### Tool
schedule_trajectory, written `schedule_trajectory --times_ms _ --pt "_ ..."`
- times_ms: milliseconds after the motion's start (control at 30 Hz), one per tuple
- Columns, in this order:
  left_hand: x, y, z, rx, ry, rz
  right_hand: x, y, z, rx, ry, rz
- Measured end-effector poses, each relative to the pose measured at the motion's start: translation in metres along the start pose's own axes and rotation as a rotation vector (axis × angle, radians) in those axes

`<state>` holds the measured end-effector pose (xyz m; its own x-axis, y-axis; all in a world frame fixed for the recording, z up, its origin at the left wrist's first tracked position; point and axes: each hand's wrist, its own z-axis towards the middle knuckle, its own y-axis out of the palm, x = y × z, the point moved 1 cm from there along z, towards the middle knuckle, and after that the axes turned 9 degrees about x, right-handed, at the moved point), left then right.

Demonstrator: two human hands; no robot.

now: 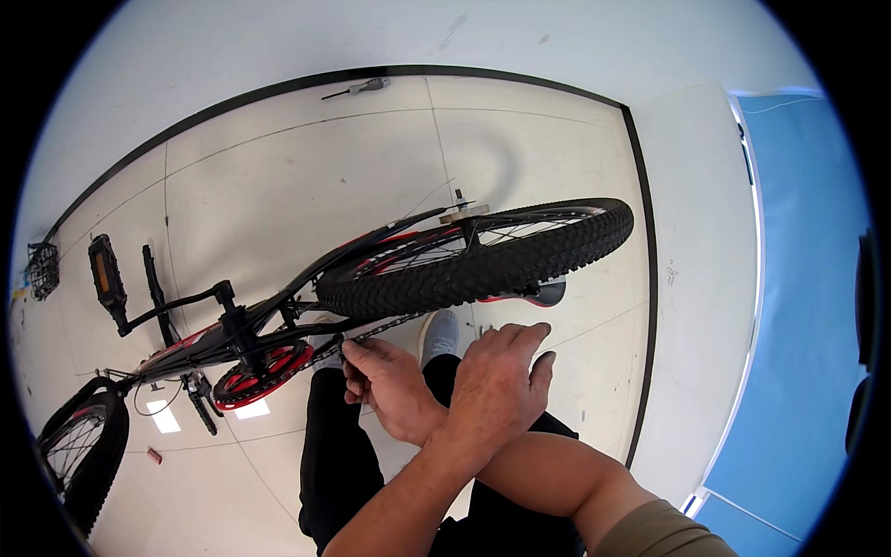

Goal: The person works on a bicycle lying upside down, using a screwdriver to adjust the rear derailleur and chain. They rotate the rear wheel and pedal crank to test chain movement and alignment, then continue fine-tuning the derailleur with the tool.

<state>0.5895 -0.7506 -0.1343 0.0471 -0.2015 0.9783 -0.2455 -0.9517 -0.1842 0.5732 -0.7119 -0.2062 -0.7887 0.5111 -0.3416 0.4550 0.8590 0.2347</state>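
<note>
Right hand (394, 390) curls at the bicycle chain (376, 330) beside the rear tyre (483, 265), clamping unconfirmed, so I judge its fingertips best kept clear of the chainring (263, 376), my left hand (497, 376) spread apart.

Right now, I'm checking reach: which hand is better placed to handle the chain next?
Likely the right hand: its fingertips are at the chain, while the left hand is farther away.
</note>
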Motion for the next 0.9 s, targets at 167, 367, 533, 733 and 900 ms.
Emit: schedule_trajectory --times_ms 167,367,533,733,900 --pt "0.002 -0.003 0.0 0.019 -0.005 0.009 0.0 -0.002 0.001 0.001 0.013 0.084" --pt "-0.003 -0.001 0.001 0.19 0.027 -0.137 -0.008 -0.004 -0.001 0.12 -0.029 0.21" --pt "0.009 -0.011 0.002 0.377 0.086 -0.108 0.012 -0.033 0.026 -0.018 -0.111 0.279" --pt "-0.001 -0.041 0.005 0.643 0.055 -0.31 -0.006 -0.026 0.01 -0.101 -0.445 -0.159" --pt "0.007 -0.059 0.005 0.755 -0.081 -0.4 0.004 -0.023 0.017 -0.032 -0.763 -0.474"
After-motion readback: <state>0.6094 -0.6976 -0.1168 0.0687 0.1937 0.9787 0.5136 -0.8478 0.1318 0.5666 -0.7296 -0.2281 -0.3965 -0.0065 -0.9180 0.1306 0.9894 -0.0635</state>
